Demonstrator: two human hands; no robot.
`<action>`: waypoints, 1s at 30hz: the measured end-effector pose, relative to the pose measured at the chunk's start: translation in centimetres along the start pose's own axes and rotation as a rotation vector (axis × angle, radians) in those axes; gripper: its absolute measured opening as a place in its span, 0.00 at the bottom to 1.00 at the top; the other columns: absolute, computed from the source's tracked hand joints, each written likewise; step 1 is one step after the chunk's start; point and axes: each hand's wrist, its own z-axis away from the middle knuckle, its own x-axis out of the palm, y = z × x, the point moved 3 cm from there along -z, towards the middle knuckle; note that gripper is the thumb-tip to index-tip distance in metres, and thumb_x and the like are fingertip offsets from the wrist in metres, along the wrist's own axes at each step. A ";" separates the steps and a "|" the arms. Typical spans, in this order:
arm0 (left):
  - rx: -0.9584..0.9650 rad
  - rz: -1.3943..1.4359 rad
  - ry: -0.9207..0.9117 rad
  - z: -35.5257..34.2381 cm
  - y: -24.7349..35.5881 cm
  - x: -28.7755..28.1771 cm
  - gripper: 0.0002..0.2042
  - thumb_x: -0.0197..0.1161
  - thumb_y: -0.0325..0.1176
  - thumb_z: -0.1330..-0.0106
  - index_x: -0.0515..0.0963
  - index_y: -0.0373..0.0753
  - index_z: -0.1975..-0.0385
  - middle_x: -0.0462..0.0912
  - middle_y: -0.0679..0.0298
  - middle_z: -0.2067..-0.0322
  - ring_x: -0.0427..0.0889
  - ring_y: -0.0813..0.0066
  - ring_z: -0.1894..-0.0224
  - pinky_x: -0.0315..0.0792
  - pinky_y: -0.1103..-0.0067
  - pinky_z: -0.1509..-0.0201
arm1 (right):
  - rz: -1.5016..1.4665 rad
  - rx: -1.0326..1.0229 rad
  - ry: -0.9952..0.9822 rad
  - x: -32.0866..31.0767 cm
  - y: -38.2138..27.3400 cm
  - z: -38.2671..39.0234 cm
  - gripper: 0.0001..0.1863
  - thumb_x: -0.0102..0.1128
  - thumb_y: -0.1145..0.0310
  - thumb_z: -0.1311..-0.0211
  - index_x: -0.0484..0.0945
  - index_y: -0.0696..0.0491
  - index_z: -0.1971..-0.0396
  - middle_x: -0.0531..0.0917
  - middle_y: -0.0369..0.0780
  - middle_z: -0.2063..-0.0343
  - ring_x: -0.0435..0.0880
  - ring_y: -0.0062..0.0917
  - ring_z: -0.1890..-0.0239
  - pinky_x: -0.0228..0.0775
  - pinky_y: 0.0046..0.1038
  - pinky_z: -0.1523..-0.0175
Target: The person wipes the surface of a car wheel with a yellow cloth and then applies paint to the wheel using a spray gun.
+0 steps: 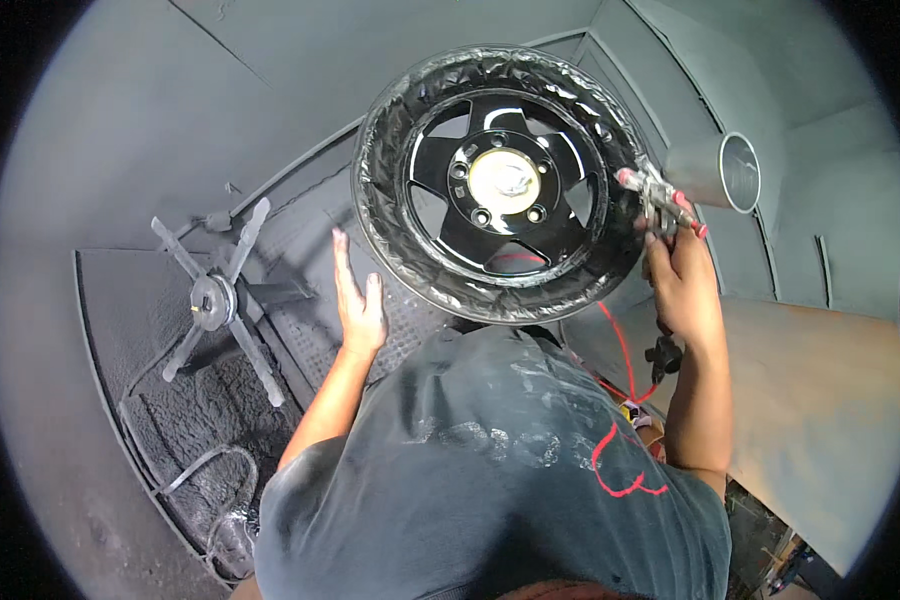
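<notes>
A glossy black wheel (572,155) with several spokes faces me at the upper middle. Crinkled black film covers its wide rim, and a pale yellow-white round patch (505,182) sits at its hub. My right hand (685,285) is wrapped around the handle of a spray gun (660,195) at the wheel's right edge. A silvery paint cup (698,172) sticks out at the gun's right. My left hand (360,305) is held up by the wheel's lower left edge, fingers stretched and thumb apart, holding nothing. Whether it touches the rim, I cannot tell. What supports the wheel is hidden.
A grey stand (213,300) with several spread arms is at the left. A red hose (622,345) runs below my right hand. Below the stand lies a pale hose (210,460) on rough dark matting (185,420). Grey walls (220,130) surround the spot; a brownish panel (820,400) is at right.
</notes>
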 end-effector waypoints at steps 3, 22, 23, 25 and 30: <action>-0.790 0.244 -0.477 9.4 -9.2 1.7 0.35 0.57 0.51 0.29 0.62 0.31 0.32 0.62 0.45 0.30 0.58 0.58 0.27 0.55 0.69 0.26 | -0.114 0.141 -0.090 -0.9 0.6 2.9 0.09 0.51 0.73 0.30 0.74 0.60 0.55 0.79 0.42 0.74 0.78 0.26 0.75 0.70 0.32 0.66; -1.201 0.549 -0.728 14.5 1.2 12.6 0.19 0.62 0.35 0.30 0.70 0.41 0.42 0.83 0.65 0.58 0.79 0.76 0.63 0.77 0.75 0.53 | -0.264 -0.093 -0.110 -6.6 4.3 12.6 0.09 0.49 0.71 0.28 0.76 0.59 0.57 0.76 0.40 0.76 0.74 0.25 0.78 0.69 0.31 0.67; -1.188 0.552 -0.739 14.8 1.1 13.5 0.19 0.62 0.35 0.30 0.70 0.41 0.42 0.83 0.65 0.58 0.79 0.76 0.63 0.77 0.75 0.53 | -0.232 -0.131 -0.072 -6.9 4.2 12.6 0.09 0.49 0.71 0.28 0.75 0.59 0.57 0.76 0.40 0.75 0.75 0.26 0.78 0.69 0.31 0.67; -1.319 1.040 -0.547 16.0 0.5 15.4 0.14 0.63 0.36 0.30 0.73 0.44 0.47 0.81 0.68 0.58 0.78 0.77 0.60 0.74 0.74 0.53 | -0.116 -0.191 0.021 -7.6 3.2 13.1 0.09 0.49 0.71 0.28 0.74 0.60 0.56 0.77 0.42 0.73 0.75 0.28 0.78 0.69 0.32 0.67; -1.363 1.127 -0.439 16.0 0.0 18.1 0.10 0.58 0.40 0.26 0.73 0.47 0.51 0.81 0.71 0.56 0.77 0.78 0.63 0.71 0.74 0.57 | -0.126 0.017 0.094 -8.4 0.4 14.2 0.08 0.49 0.70 0.26 0.75 0.58 0.59 0.73 0.36 0.77 0.72 0.17 0.77 0.65 0.25 0.71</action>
